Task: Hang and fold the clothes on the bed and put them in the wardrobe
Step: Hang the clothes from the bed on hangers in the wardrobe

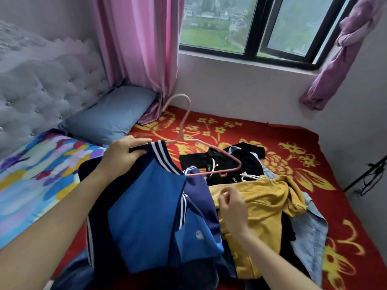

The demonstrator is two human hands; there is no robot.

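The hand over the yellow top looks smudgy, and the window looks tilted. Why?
Head view: the right hand is motion-blurred, while the left hand gripping the blue jacket is sharp; head view: the window frame leans because of the wide-angle lens; head view: soft daylight, no glare.

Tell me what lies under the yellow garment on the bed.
A light denim garment sticks out from under the yellow garment at its right edge, with dark cloth between them. How far either reaches underneath is covered.

One pink hanger (183, 122), one blue pillow (109, 120), two curtains (138, 49), one window (251, 28)
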